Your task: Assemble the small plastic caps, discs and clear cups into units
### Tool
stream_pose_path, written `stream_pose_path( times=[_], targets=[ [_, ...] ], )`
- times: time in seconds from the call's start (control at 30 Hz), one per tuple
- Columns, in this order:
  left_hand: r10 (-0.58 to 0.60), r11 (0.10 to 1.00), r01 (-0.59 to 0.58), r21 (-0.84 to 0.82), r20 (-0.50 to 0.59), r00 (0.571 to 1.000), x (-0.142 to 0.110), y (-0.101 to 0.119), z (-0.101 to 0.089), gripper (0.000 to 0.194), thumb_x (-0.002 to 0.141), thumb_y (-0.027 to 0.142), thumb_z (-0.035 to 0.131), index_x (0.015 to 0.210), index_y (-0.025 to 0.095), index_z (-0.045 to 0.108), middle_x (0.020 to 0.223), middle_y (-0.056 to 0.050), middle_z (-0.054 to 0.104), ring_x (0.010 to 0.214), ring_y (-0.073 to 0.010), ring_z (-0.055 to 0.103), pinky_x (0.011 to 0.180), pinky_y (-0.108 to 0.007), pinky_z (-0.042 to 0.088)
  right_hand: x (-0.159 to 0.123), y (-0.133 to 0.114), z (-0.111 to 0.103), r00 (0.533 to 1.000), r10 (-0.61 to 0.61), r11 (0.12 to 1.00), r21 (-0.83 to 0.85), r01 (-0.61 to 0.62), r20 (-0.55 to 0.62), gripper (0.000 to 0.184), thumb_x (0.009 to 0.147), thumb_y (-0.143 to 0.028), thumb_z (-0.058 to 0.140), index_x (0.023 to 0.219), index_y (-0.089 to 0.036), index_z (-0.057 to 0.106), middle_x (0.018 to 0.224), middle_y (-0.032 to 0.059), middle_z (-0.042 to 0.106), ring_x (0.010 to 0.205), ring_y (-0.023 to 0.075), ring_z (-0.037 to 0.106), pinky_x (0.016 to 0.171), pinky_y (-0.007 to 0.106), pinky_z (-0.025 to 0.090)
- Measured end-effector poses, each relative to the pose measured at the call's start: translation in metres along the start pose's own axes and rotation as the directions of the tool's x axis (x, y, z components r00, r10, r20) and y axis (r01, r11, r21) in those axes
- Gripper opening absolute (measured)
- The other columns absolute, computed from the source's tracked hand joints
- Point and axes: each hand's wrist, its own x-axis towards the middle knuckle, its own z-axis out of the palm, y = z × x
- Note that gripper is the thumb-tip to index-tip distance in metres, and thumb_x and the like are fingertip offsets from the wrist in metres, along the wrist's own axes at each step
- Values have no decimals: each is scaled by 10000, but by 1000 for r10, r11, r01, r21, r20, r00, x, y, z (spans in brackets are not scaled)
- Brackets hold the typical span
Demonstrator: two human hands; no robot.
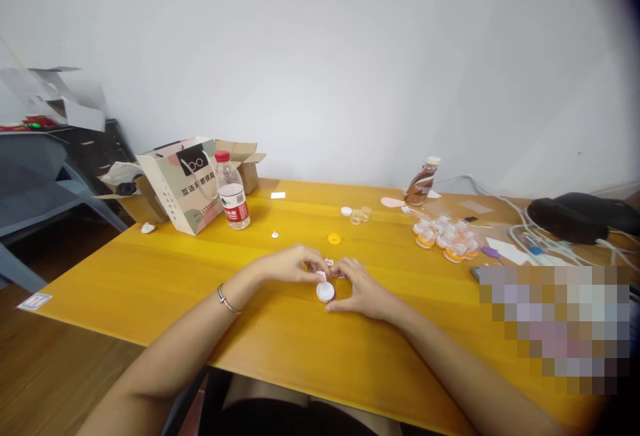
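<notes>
On the table in front of me lies a round white disc-shaped part (325, 291), like a shallow cap. The thumb and forefinger of my left hand (295, 265) are pinched on a small white plastic piece (321, 277) at the disc's upper edge. My right hand (361, 291) curves around the disc from the right, its thumb at the lower edge and its fingers bent above. Just beyond the fingertips sits a small white toothed piece (329, 262). A yellow disc (334, 239) lies farther off, and a tiny white part (275, 235) is to its left.
A water bottle (233, 196), paper bag (187, 189) and cardboard box (245, 163) stand at the left. Clear rings (361, 215) and a white cap (346, 211) lie behind. Rightward are clear-and-orange round assemblies (445, 235), a drink bottle (423, 183), a purple-handled tool (491, 251) and cables (525, 229).
</notes>
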Motion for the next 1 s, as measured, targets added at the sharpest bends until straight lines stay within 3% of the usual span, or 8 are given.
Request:
stream_pose_path(
  times=[0.13, 0.57, 0.87, 0.93, 1.0],
  targets=[
    [0, 1000, 0, 9, 5, 1000, 1, 0, 6, 213, 762, 290, 558, 905, 134, 586, 834, -49, 627, 757, -109, 561, 712, -211, 436, 1, 2, 6, 1000, -19, 998, -61, 20, 14, 403, 574, -459, 688, 863, -222, 537, 881, 30, 506, 845, 206, 456, 772, 342, 370],
    [53, 990, -59, 127, 53, 997, 5, 3, 12, 138, 794, 263, 516, 781, 129, 545, 823, -40, 594, 741, -103, 535, 694, -202, 409, 1, 4, 9, 997, -71, 997, -6, 71, 17, 267, 642, -373, 659, 844, -222, 571, 882, 29, 506, 872, 204, 463, 795, 338, 361],
    [27, 1000, -28, 12, 94, 995, 7, 3, 14, 168, 766, 284, 554, 811, 124, 576, 800, -52, 625, 711, -106, 562, 661, -204, 431, 0, 0, 7, 996, -92, 988, 121, 91, -4, 200, 642, -280, 647, 808, -198, 569, 848, 24, 541, 831, 184, 493, 777, 319, 386],
    [4, 1000, -4, -8, 50, 999, 14, 0, 6, 229, 734, 332, 586, 843, 131, 585, 800, -46, 633, 718, -113, 576, 654, -205, 437, 0, 0, 2, 999, -42, 975, 219, 41, 1, 215, 639, -276, 645, 822, -193, 565, 810, 14, 548, 768, 165, 510, 730, 301, 406],
    [-24, 999, 28, 35, -114, 993, 28, -6, -6, 289, 721, 383, 585, 877, 140, 588, 811, -44, 636, 736, -125, 581, 658, -213, 441, 1, 3, -2, 999, 35, 924, 380, -41, 21, 258, 634, -286, 649, 850, -188, 547, 776, 0, 559, 710, 144, 524, 688, 287, 422]
  ],
)
